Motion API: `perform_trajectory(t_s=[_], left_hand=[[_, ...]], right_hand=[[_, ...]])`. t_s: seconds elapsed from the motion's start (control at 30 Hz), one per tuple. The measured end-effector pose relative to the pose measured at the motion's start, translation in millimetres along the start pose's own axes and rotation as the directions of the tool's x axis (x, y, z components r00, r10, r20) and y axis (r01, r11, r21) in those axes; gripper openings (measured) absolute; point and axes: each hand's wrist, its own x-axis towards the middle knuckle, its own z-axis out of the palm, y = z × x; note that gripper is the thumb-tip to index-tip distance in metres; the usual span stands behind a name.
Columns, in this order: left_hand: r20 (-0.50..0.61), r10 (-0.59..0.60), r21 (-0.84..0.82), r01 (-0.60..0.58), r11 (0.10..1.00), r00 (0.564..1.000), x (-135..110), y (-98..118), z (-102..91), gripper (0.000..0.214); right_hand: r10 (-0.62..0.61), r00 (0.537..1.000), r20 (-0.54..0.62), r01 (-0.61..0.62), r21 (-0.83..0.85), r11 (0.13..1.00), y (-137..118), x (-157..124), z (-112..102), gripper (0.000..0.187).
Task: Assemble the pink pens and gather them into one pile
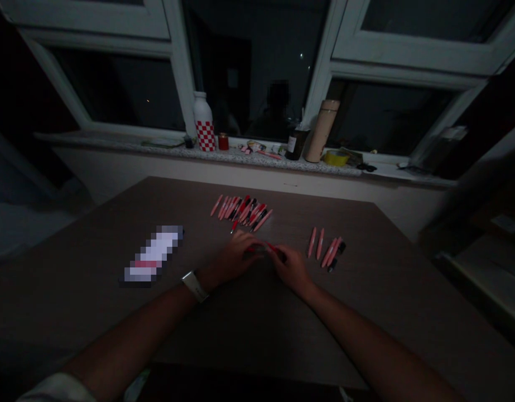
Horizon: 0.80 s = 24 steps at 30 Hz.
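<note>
Both my hands meet over the middle of a dark wooden table point(115, 234). My left hand point(232, 258), with a white watch point(194, 285) on its wrist, is closed on one end of a red pen point(273, 248). My right hand point(291, 269) pinches the pen's other end. Just beyond my hands lies a row of several pink, red and black pens point(242, 210). A smaller group of pink pens point(326, 248) lies to the right of my right hand.
A blurred flat package point(153, 254) lies on the table to the left. The windowsill point(115, 143) behind holds a red-checked white bottle point(204, 123), a small red jar point(223, 142), a dark bottle point(297, 143), a tan flask point(322, 131) and a yellow tape roll point(336, 158).
</note>
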Motion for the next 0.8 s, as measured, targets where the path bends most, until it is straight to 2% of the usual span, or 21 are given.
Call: perform_trajectory(t_s=[0.13,0.37,0.6,0.8], left_hand=[[0.007,0.038,-0.058,-0.037,0.998,0.999,-1,2,0.2,0.015],[0.016,0.032,-0.070,-0.031,0.997,0.999,-1,-1,2.3,0.014],[0.010,-0.106,0.122,0.104,0.987,0.994,-4,-13,5.3,0.026],[0.025,-0.168,0.199,0.160,0.967,0.985,-6,-19,8.4,0.014]], right_hand=[[-0.038,0.998,0.056,0.038,0.003,0.999,-1,-1,1,0.035],[-0.041,0.997,0.070,0.041,0.006,0.999,-3,-2,0,0.033],[0.033,0.997,-0.065,-0.033,0.005,0.999,1,0,0,0.026],[0.063,0.995,-0.074,-0.062,0.006,0.998,0,0,0,0.025]])
